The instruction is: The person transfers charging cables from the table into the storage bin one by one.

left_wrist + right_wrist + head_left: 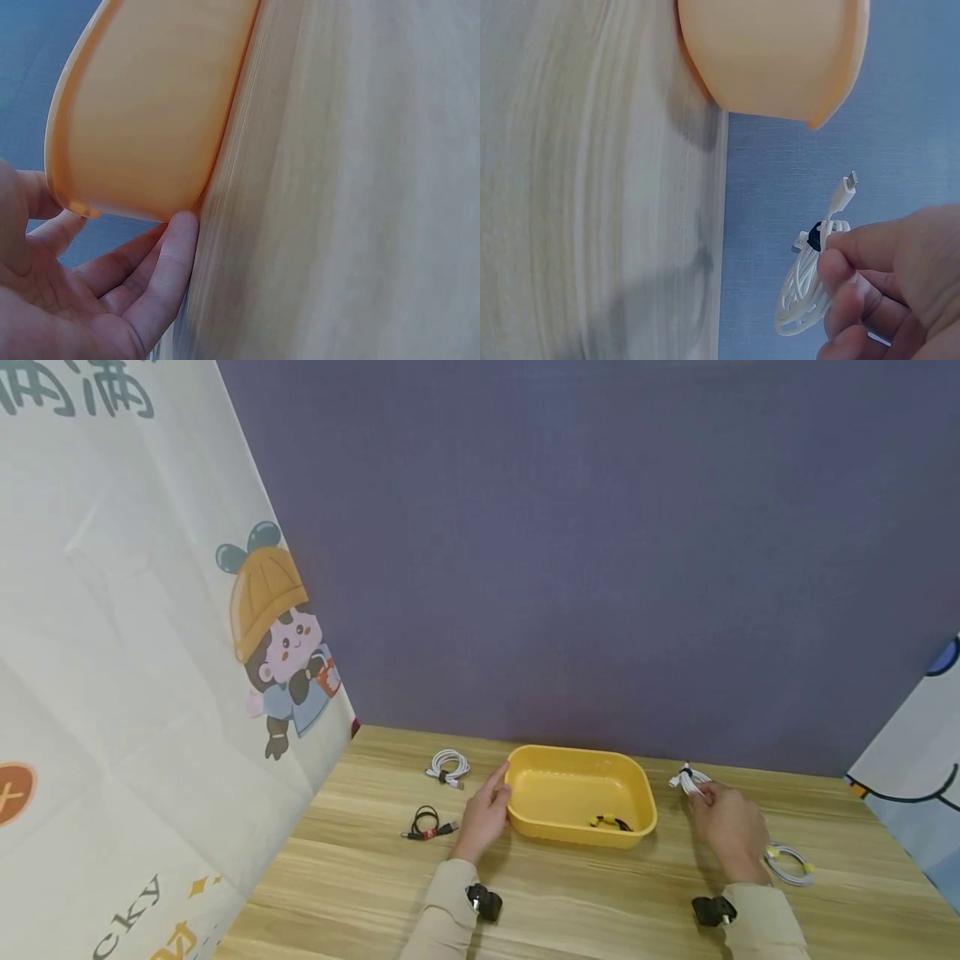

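Smooth plastic tray [577, 827] on matt wood-grain table [570, 902].

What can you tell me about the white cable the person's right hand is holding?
The white cable is coiled into a small bundle, bound by a dark tie at one side, with one flat plug end sticking up free. It looks like smooth plastic-coated cord. The right hand pinches it by the fingertips, to the right of the yellow tray, near the table's back edge. In the wrist view it looks lifted off the table.
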A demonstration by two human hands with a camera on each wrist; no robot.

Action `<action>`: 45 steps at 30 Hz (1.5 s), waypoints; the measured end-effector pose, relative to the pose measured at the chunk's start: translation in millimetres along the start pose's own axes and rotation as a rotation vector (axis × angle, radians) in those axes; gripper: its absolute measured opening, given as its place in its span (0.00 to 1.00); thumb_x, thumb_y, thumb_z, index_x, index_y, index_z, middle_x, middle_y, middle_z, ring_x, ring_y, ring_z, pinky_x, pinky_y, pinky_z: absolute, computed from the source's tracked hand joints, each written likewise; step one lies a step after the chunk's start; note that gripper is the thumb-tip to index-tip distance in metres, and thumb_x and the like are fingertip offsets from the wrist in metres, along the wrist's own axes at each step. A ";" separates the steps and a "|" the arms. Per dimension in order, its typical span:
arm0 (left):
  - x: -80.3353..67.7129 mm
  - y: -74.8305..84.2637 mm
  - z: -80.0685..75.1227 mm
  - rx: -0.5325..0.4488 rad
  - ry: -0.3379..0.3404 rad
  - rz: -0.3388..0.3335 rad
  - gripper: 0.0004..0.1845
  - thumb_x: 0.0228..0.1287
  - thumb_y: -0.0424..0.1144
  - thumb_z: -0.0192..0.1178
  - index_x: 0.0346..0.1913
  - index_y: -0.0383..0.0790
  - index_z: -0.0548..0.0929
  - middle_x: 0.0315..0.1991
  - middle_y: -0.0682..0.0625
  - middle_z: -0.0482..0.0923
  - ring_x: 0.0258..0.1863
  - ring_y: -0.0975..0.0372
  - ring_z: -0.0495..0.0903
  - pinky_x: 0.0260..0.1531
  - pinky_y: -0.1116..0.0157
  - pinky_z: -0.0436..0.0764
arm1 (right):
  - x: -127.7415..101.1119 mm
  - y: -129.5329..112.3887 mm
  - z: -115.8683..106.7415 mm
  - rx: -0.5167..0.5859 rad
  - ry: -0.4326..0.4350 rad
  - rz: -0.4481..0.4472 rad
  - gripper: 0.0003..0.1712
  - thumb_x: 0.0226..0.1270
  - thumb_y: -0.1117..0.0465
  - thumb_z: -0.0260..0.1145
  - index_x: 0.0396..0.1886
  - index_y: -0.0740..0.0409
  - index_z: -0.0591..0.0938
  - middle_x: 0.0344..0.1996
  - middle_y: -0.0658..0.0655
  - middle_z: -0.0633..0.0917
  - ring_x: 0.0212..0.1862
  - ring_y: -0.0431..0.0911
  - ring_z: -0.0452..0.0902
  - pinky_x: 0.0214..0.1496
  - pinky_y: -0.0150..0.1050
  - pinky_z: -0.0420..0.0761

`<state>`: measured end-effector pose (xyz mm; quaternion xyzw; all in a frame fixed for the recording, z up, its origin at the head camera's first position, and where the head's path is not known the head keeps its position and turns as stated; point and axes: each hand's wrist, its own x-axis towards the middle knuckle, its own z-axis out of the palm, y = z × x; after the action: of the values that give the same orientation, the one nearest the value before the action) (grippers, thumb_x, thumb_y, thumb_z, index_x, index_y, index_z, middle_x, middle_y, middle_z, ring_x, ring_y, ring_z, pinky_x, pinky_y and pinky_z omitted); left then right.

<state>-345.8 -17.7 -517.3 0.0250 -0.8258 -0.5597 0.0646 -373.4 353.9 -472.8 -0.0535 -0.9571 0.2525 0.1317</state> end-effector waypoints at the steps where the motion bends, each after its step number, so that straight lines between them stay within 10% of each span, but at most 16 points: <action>1: 0.4 0.2 0.5 0.001 0.002 0.000 0.24 0.82 0.46 0.48 0.77 0.61 0.68 0.33 0.48 0.82 0.23 0.64 0.79 0.27 0.67 0.79 | 0.7 0.0 0.0 0.001 0.005 -0.007 0.18 0.72 0.54 0.61 0.51 0.60 0.87 0.24 0.55 0.82 0.25 0.53 0.73 0.19 0.41 0.65; 45: 13.7 9.2 19.5 -0.022 0.037 -0.011 0.25 0.82 0.47 0.47 0.77 0.60 0.68 0.38 0.45 0.85 0.28 0.59 0.82 0.29 0.66 0.80 | 22.8 -12.6 -2.5 0.044 0.076 -0.158 0.11 0.71 0.57 0.67 0.43 0.60 0.88 0.21 0.53 0.82 0.19 0.46 0.67 0.17 0.39 0.61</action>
<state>-361.7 2.2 -514.8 0.0392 -0.8182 -0.5684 0.0774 -395.1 348.0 -459.3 0.0155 -0.9469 0.2599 0.1885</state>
